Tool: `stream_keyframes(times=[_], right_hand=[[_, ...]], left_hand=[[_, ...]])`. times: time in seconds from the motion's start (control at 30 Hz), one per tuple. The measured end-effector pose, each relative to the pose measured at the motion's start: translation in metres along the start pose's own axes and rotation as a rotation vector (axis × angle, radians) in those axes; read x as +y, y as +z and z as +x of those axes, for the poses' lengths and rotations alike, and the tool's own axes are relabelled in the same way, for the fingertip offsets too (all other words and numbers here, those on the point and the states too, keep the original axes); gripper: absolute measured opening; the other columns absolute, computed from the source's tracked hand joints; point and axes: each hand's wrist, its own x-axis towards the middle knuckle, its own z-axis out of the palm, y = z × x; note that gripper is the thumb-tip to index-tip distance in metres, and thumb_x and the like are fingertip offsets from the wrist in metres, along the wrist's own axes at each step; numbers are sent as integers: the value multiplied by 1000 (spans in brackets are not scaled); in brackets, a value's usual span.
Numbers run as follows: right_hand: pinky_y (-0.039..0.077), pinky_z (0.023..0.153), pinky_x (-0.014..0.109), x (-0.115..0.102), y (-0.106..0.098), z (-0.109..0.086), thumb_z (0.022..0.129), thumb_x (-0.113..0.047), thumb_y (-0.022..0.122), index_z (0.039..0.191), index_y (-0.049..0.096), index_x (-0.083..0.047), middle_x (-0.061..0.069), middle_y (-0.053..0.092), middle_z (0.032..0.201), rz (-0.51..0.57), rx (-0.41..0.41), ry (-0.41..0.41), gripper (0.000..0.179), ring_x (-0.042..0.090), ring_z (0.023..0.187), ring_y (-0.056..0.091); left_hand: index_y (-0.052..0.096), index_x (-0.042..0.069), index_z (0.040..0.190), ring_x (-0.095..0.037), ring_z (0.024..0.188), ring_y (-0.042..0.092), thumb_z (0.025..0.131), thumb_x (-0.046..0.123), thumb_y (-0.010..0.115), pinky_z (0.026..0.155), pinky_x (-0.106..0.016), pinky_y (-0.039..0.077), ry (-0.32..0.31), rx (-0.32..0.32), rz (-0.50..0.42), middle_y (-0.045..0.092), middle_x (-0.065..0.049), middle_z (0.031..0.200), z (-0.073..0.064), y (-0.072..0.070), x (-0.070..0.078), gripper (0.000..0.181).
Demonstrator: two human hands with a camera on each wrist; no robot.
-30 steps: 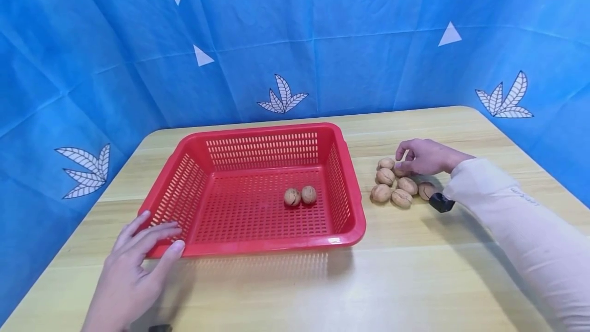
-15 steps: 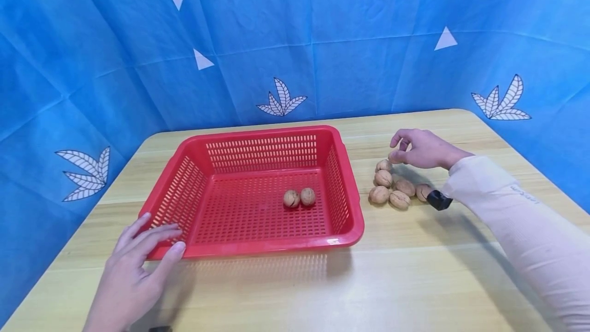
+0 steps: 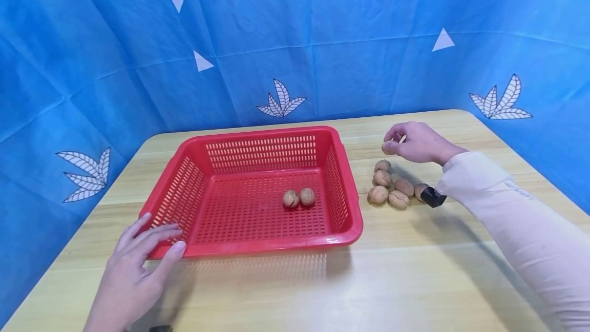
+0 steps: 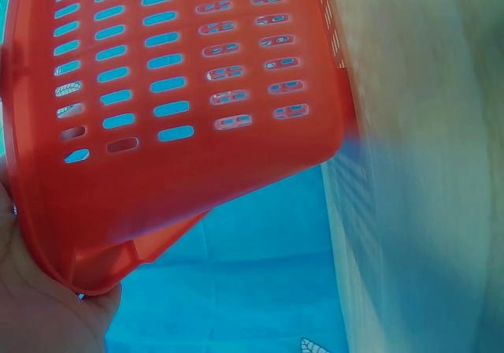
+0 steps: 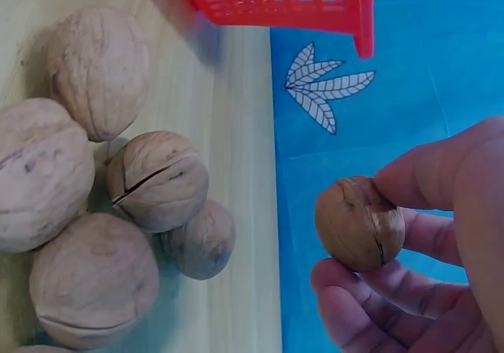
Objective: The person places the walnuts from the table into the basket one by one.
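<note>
My right hand pinches a walnut between thumb and fingers, above the table and past the far end of the walnut pile. In the head view the fingers mostly cover this walnut. Several loose walnuts lie grouped on the table below that hand, right of the red plastic basket. Two more walnuts sit side by side on the basket floor, right of its middle. My left hand rests on the basket's near left corner, its fingers spread loosely over the rim.
The light wooden table carries everything. A blue patterned cloth hangs behind it and around the sides. The basket's raised, slotted walls stand between the pile and the walnuts inside.
My right hand has lifted from the pile with a walnut, moving up and slightly left. The left hand stays at the basket corner. The two walnuts inside have not moved.
</note>
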Motion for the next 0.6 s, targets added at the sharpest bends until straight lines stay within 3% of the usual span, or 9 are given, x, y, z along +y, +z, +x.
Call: stream_keyframes(times=[0.27,0.6], right_hand=[[49,82,48,-8,-2,4,94,-20,60,103,64,-3,12,68,100,10,39,-18,19,31,94,62],[48,72,40,-23,-2,7,93,-20,62,102,63,-4,11,64,97,24,66,-60,19,25,83,60]], left_hand=[[63,4,123,-41,137,24,90,37,68,86,-76,38,8,8,-1,57,-20,129,0,-1,0,48],[63,4,124,-40,138,24,89,40,68,88,-75,37,8,7,-2,57,-19,131,-1,0,-2,50]])
